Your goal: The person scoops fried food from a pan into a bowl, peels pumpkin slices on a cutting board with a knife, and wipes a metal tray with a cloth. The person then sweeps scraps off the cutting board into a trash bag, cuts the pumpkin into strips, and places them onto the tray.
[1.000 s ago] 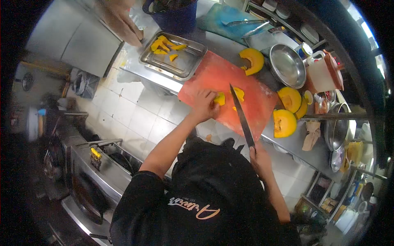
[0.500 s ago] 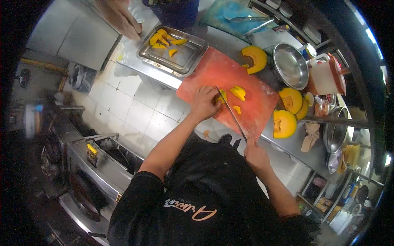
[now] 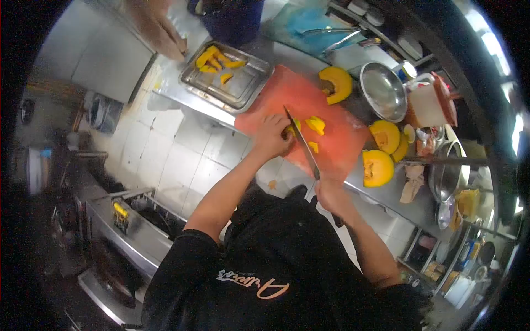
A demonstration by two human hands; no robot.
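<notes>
My left hand (image 3: 273,135) is closed on a small pumpkin piece (image 3: 296,124) on the red cutting board (image 3: 331,148), its fingers hiding most of it. In my right hand (image 3: 333,197) is the handle of a long kitchen knife (image 3: 305,148). The blade lies across the board, right beside my left fingertips and the piece. To the right of the blade rest a larger cut pumpkin piece (image 3: 316,125) and a smaller bit (image 3: 313,147). Several pumpkin slices (image 3: 208,57) lie in a metal tray (image 3: 243,103) at the board's left end.
Beyond the board are a curved pumpkin wedge (image 3: 340,84) and a steel bowl (image 3: 382,91). Pumpkin chunks (image 3: 378,169) and a crumpled cloth (image 3: 412,183) sit at the right. A blue container (image 3: 232,22) and tongs (image 3: 342,39) stand farther back.
The knife handle and my right hand have shifted slightly left and back towards my body. My left hand stays on the pumpkin piece. The whole view has turned a little.
</notes>
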